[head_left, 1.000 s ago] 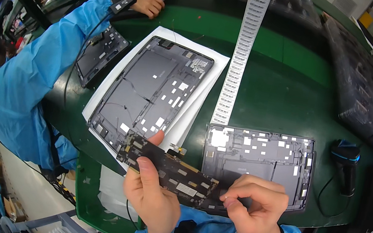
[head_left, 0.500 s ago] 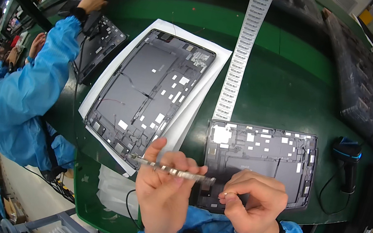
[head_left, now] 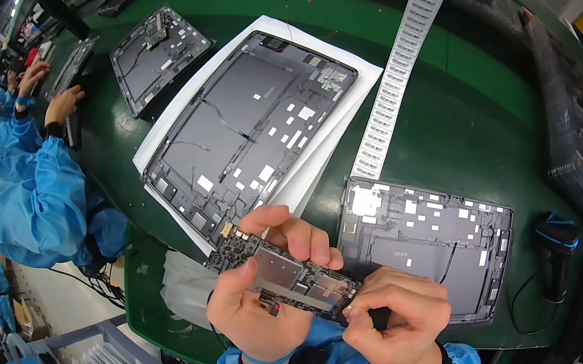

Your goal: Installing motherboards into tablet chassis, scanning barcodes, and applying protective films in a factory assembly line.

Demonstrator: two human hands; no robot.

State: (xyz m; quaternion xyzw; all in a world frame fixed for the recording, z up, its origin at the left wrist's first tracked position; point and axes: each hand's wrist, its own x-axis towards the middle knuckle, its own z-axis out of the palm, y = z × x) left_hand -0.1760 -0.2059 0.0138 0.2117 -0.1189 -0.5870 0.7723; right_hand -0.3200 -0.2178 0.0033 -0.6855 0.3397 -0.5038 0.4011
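Observation:
A long dark circuit board (head_left: 276,266) with metal shields lies across my left hand (head_left: 260,323), which grips it by its edges with thumb and fingers. Its face is turned toward me. At the board's right end, my right hand (head_left: 399,320) is closed in a pinch. Something tiny and pale shows at those fingertips, too small to name. Behind my hands rests a dark grey tablet housing (head_left: 402,258) with several white stickers, partly hidden by my right hand. To its left, a larger tablet housing (head_left: 227,106) lies tilted on white sheets (head_left: 311,158).
A strip of printed labels (head_left: 389,98) runs back across the green table (head_left: 459,148). A handheld scanner (head_left: 557,246) stands at right. Farther left lies another housing (head_left: 144,69) with a board on it. A co-worker in blue (head_left: 27,192) works beyond; a green bin (head_left: 139,311) sits below.
My left hand has turned the board from edge-on to face-up, and its right end now meets my right fingertips. The co-worker's arm has drawn back from the far-left housing.

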